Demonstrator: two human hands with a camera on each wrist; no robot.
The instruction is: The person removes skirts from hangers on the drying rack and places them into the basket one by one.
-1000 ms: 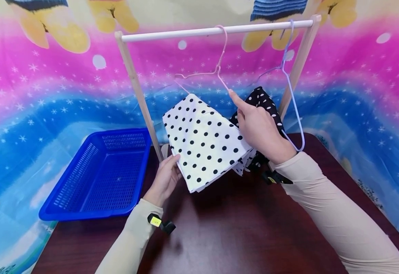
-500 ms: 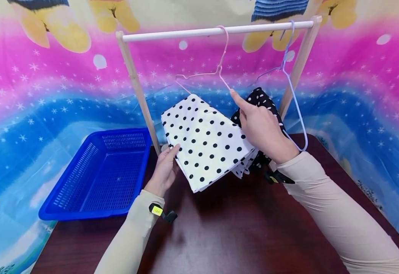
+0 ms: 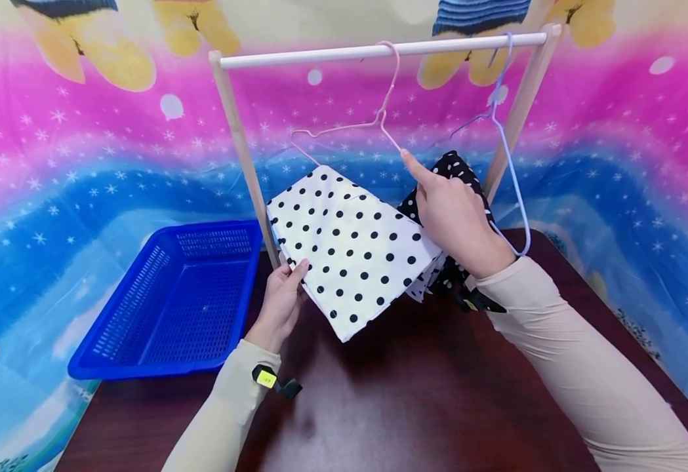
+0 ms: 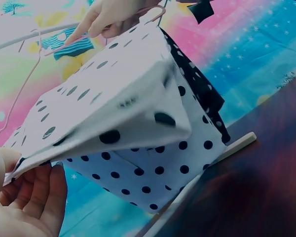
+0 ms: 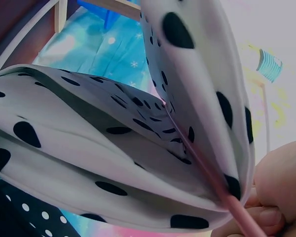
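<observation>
A white cloth with black polka dots (image 3: 349,242) hangs folded over the lower bar of a pink clothes hanger (image 3: 382,118), whose hook sits on the rack's rail. My left hand (image 3: 280,298) pinches the cloth's left edge between thumb and fingers; the left wrist view shows that edge (image 4: 108,138) lifted from the layer behind. My right hand (image 3: 456,213) grips the hanger's right end, index finger stretched along its sloping arm. In the right wrist view, the pink bar (image 5: 207,170) runs inside the fold, and the fingers (image 5: 266,217) curl close beside it.
The rack's white rail (image 3: 308,57) spans two wooden posts. Right of the cloth, a black cloth with white dots (image 3: 458,174) hangs on a lilac hanger (image 3: 511,177). A blue basket (image 3: 196,308) stands at the left on the dark wooden table (image 3: 414,406).
The white cloth's left side has swung left and its lowest corner has dropped a little, with my left hand still pinching it. Rack and hangers have shifted slightly right.
</observation>
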